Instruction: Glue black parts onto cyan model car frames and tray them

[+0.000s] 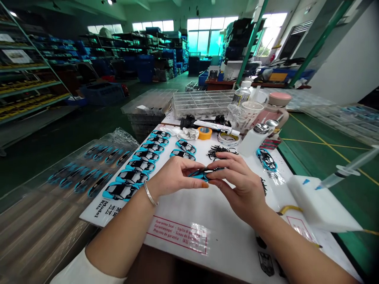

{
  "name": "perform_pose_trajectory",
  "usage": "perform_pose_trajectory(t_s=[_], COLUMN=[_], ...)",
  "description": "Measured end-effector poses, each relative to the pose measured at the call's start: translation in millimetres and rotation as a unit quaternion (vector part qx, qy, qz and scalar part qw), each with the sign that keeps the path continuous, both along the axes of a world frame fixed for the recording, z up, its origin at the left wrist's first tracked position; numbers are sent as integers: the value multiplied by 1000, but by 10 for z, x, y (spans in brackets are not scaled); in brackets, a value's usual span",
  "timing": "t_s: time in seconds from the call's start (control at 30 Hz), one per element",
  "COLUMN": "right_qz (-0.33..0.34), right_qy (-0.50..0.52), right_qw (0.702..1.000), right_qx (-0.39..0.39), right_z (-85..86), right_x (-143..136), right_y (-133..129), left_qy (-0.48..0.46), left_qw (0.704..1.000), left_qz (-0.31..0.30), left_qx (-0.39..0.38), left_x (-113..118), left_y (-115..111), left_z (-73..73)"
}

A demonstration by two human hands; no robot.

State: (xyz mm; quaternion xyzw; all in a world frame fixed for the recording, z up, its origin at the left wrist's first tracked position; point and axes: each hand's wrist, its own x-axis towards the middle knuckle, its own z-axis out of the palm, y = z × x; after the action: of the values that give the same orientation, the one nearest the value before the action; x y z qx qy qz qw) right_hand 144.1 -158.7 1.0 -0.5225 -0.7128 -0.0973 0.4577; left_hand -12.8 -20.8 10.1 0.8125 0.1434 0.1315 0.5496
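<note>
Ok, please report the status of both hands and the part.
Left hand pinching blue-and-black model part. Right hand holding its other end. Pile of small black pieces just beyond.

A single view is supplied, taken from the wearer's head, above the near edge of the white printed board (231, 236). The camera is faced forward and pitched downward, so that the board is seen obliquely from above. The left hand (174, 175) and right hand (241, 183) are framed at close range, near the centre; the forearms (118, 232) are shown entering from the lower edge. A wide field is covered: the storage rack (26, 85) is taken in at the left, and the windows (201, 37) are seen well beyond, toward the upper edge.
</note>
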Motion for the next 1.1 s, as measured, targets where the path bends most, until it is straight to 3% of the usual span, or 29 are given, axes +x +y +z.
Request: perform_pose_trajectory(t_s=[1.1], right_qz=[9], right_qy=[-17], right_qw=[1000], right_qx=[23], right_z=[47], right_x=[57], right_y=[-25], left_qy=[25], left_qw=[999], left_qz=[18], left_qx=[23], left_x=[-42], left_y=[39], left_z=[-1])
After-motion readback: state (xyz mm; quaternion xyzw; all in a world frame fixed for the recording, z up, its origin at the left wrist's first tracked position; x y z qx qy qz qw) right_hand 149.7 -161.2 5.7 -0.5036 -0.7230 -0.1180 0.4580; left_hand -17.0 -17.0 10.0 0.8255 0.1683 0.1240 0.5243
